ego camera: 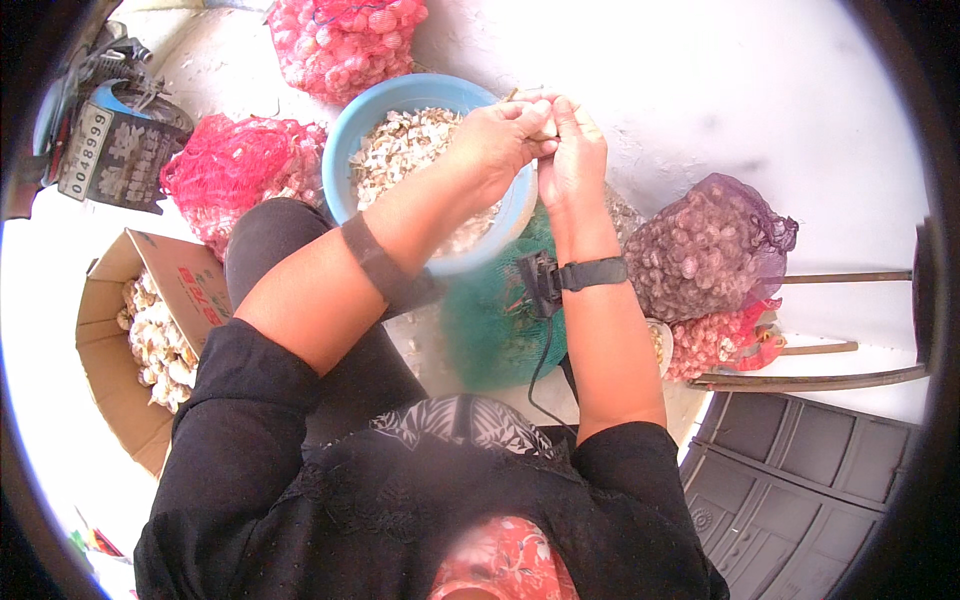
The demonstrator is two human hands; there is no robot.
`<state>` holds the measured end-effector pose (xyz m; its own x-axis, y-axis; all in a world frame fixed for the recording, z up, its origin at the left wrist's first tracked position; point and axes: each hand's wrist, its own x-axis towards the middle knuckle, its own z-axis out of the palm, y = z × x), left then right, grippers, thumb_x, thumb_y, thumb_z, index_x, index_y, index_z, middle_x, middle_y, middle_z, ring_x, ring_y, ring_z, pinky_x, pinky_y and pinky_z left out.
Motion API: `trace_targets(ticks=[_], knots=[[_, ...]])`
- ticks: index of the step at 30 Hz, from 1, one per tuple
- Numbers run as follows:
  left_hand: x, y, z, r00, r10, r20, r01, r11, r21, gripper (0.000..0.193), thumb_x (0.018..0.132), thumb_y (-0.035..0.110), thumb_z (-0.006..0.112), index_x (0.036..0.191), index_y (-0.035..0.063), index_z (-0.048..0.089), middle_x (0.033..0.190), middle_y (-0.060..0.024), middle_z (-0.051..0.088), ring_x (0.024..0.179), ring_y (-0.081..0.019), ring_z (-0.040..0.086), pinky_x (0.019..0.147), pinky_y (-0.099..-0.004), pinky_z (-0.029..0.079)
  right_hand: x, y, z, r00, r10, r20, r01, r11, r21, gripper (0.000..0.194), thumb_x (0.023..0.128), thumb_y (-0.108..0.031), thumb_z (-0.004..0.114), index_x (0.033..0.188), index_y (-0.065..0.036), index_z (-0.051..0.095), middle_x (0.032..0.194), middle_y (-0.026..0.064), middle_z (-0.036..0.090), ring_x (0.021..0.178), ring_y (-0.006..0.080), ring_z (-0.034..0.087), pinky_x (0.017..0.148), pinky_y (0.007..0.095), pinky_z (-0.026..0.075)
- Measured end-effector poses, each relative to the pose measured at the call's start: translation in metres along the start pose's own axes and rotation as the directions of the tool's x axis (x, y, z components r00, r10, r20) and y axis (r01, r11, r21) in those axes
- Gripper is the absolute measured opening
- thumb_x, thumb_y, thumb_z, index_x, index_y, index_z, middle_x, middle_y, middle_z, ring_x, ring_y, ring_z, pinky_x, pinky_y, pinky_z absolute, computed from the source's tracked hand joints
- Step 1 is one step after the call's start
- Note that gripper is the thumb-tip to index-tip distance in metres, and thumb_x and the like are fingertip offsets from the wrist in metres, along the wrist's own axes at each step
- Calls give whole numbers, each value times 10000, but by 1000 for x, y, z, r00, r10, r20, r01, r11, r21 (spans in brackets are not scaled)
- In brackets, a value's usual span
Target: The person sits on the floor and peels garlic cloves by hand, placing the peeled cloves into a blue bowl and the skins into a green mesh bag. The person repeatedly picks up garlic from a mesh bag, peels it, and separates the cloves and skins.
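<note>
My left hand [495, 142] and my right hand [574, 150] meet above the far right rim of a blue plastic basin [335, 161]. Their fingertips pinch a small pale piece [551, 127], which looks like garlic; the fingers cover most of it. Inside the basin lies a heap of dry garlic skins and bits [405, 146]. Behind my right wrist is a green mesh sack [487, 330], partly hidden by the basin and my arm. A black strap with a small device [541, 283] is on my right wrist, and a cable runs from it.
Red mesh sacks of bulbs stand beyond [349, 45] and left of the basin [232, 169]. At left, a cardboard box [112, 360] holds garlic bulbs [157, 345], with a motorcycle [120, 135] behind. A purple mesh sack [705, 247] stands right, near a grey panelled door [795, 465].
</note>
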<state>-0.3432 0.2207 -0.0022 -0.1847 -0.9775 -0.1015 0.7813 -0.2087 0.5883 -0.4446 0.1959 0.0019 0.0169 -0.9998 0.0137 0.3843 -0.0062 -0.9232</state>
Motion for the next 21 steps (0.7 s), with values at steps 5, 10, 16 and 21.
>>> trace_targets(ticks=[5, 10, 16, 21], knots=[[7, 7, -2, 1000, -15, 3, 15, 996, -92, 343, 1009, 198, 467, 1218, -67, 532, 1158, -108, 591, 1045, -202, 576, 962, -355, 457, 10, -1, -1, 993, -7, -122, 4, 1000, -27, 215, 984, -179, 531, 1080, -5, 614, 976, 86, 645, 858, 138, 606, 713, 260, 485], [6, 14, 0, 976, -36, -213, 14, 994, -104, 295, 1007, 261, 479, 1120, 10, 584, 1103, -86, 610, 1022, -205, 580, 933, -380, 462, 5, -6, 2, 971, -19, 238, 94, 948, -305, 314, 968, -253, 573, 1194, -37, 599, 996, 43, 626, 901, 132, 585, 803, 260, 470], [7, 13, -8, 994, -48, -95, 39, 995, -90, 309, 980, 330, 545, 1105, 53, 603, 1074, -52, 624, 1008, -186, 583, 908, -370, 462, -3, 0, 14, 961, -158, 229, 244, 873, -423, 281, 961, -253, 587, 1133, -32, 611, 970, 20, 621, 887, 110, 565, 811, 263, 462], [9, 5, -11, 991, -26, -129, 15, 996, -86, 263, 975, 271, 557, 1077, 36, 615, 1034, -51, 632, 935, -162, 591, 851, -326, 479, 0, 10, 12, 982, -128, 139, 166, 935, -312, 228, 978, -207, 544, 1066, -12, 622, 938, 29, 625, 865, 99, 565, 760, 255, 468]])
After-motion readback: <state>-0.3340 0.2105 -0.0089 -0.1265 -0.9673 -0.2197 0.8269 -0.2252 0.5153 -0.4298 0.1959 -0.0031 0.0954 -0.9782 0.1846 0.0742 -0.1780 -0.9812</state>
